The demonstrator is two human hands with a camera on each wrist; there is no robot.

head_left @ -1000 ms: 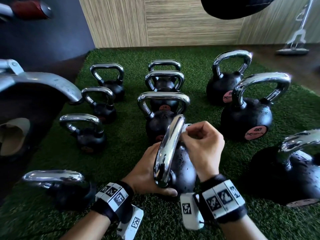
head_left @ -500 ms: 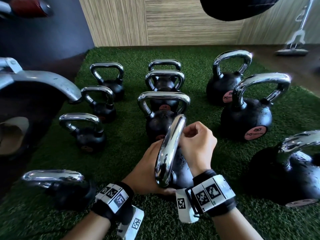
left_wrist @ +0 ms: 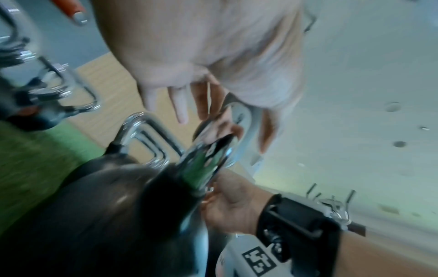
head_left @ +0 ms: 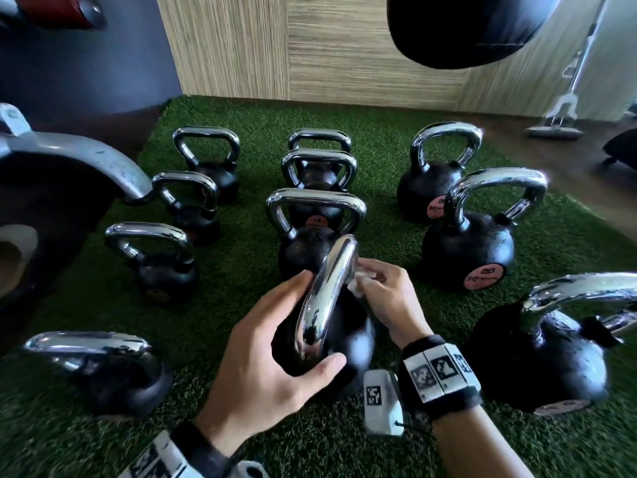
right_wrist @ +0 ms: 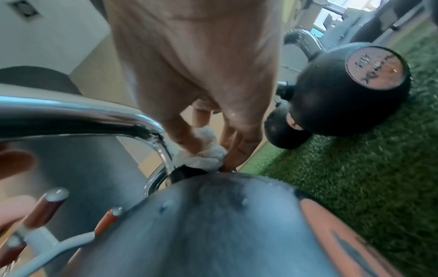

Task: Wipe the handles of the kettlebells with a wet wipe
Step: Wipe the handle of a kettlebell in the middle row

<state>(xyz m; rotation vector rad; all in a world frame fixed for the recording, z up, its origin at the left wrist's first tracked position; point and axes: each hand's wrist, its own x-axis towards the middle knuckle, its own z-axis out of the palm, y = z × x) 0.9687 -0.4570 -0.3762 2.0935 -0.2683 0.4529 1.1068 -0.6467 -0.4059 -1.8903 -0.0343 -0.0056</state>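
Note:
A black kettlebell [head_left: 348, 343] with a chrome handle [head_left: 327, 288] stands on the green turf in front of me. My right hand [head_left: 375, 288] pinches a crumpled white wet wipe [head_left: 356, 286] against the far right leg of that handle. In the right wrist view the wet wipe [right_wrist: 203, 151] is pressed where the handle [right_wrist: 94, 114] meets the kettlebell's body [right_wrist: 213, 215]. My left hand [head_left: 272, 353] spans the body from the left, thumb by the near handle base. Its fingers [left_wrist: 180, 105] look straight and spread in the blurred left wrist view.
Several more chrome-handled kettlebells stand in rows on the turf [head_left: 396, 132]: one just behind [head_left: 315, 219], a 20 kg one [head_left: 468, 257] at right, a large one [head_left: 537, 353] near right, another [head_left: 103, 367] near left. A weight machine [head_left: 51, 188] crowds the left; a black bag [head_left: 465, 25] hangs above.
My right hand has slid down the handle's far leg, and the wipe now shows. My left hand has risen from low on the body and opened round it.

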